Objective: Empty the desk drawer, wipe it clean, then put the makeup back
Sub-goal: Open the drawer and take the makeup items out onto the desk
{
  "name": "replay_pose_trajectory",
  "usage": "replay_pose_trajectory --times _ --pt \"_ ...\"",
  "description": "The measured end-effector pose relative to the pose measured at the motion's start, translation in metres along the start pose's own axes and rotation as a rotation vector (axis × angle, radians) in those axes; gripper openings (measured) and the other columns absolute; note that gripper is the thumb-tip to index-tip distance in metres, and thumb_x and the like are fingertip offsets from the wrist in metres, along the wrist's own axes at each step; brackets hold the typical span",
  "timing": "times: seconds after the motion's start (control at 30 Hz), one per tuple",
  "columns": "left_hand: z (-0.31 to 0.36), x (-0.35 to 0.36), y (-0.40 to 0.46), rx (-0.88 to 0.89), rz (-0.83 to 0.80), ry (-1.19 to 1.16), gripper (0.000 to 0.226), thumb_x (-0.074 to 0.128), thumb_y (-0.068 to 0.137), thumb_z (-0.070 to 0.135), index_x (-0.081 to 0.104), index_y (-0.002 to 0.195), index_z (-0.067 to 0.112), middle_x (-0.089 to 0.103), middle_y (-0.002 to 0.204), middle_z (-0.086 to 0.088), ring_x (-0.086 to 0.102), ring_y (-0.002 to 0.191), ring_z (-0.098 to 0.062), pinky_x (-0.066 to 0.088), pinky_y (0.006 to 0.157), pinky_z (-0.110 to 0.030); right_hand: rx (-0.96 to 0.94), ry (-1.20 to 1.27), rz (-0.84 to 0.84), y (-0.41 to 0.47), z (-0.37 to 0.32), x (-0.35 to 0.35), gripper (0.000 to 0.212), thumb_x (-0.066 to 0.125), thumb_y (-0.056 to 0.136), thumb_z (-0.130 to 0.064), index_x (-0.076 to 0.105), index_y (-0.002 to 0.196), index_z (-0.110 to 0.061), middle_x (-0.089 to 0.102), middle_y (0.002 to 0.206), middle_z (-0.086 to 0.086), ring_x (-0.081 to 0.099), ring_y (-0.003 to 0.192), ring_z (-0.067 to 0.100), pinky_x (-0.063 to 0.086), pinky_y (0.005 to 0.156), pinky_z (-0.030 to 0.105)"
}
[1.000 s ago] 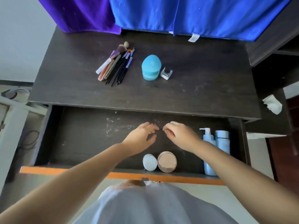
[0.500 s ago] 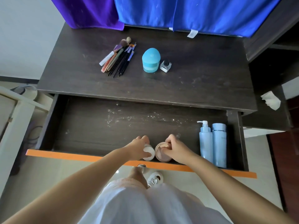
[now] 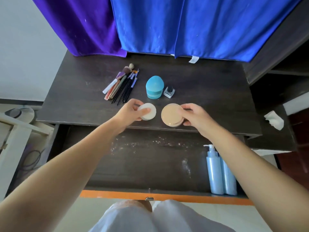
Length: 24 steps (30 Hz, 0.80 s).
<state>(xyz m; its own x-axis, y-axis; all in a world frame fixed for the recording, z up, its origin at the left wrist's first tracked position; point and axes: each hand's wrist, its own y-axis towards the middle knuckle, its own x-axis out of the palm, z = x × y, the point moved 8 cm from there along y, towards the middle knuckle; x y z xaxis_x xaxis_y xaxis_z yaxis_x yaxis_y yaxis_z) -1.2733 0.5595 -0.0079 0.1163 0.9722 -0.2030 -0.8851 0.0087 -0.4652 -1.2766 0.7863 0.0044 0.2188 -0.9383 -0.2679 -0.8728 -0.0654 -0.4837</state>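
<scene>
While gripped, white jar [image 3: 148,111] in left hand [image 3: 129,113], tan compact [image 3: 171,114] in right hand [image 3: 194,115]: set flat just beyond fingertips, short of brushes [image 3: 121,86].

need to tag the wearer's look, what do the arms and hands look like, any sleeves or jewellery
Both forearms are bare up to the frame edge, no sleeves showing. The left hand and right hand wear no gloves, and no rings, watch or bracelet can be seen. Nails look short and unpainted.
</scene>
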Motion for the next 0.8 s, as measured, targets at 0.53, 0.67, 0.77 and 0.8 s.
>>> replay_pose_trajectory --times 0.53,0.67,0.77,0.8 --pt "0.008 -0.002 0.046 0.024 0.096 0.263 0.031 0.063 0.086 0.028 0.057 0.113 0.012 0.06 0.112 -0.007 0.053 0.095 -0.016 0.041 0.078 -0.026 -0.033 -0.156 0.13 0.05 -0.013 0.014 0.025 0.057 0.091 -0.022 0.061 0.113 -0.011 0.065 0.109 0.007 0.061 0.091 0.018 0.058 0.079 0.035" --pt "0.024 0.001 0.027 0.094 0.33 0.427 0.042 0.06 0.086 0.021 0.048 0.125 0.015 0.047 0.125 -0.012 0.041 0.116 -0.029 0.037 0.097 -0.037 -0.06 -0.192 0.09 0.037 -0.009 0.003 0.028 0.059 0.088 -0.022 0.061 0.116 -0.017 0.063 0.112 -0.001 0.059 0.108 0.017 0.051 0.096 0.042" --pt "0.06 0.025 -0.016 0.342 0.604 0.484 0.042 0.055 0.085 0.008 0.046 0.126 0.008 0.045 0.126 -0.016 0.037 0.117 -0.033 0.033 0.099 -0.039 -0.097 -0.082 0.091 0.014 0.0 -0.03 0.027 0.054 0.092 -0.019 0.059 0.118 -0.017 0.06 0.116 0.004 0.058 0.108 0.015 0.053 0.093 0.039" --pt "0.068 0.044 -0.03 0.432 0.631 0.482 0.04 0.053 0.083 0.006 0.049 0.123 0.005 0.047 0.122 -0.018 0.039 0.113 -0.033 0.033 0.098 -0.038 -0.107 -0.057 0.092 0.002 0.006 -0.048 0.024 0.051 0.093 -0.017 0.06 0.115 -0.017 0.06 0.114 0.005 0.058 0.105 0.015 0.055 0.089 0.036"
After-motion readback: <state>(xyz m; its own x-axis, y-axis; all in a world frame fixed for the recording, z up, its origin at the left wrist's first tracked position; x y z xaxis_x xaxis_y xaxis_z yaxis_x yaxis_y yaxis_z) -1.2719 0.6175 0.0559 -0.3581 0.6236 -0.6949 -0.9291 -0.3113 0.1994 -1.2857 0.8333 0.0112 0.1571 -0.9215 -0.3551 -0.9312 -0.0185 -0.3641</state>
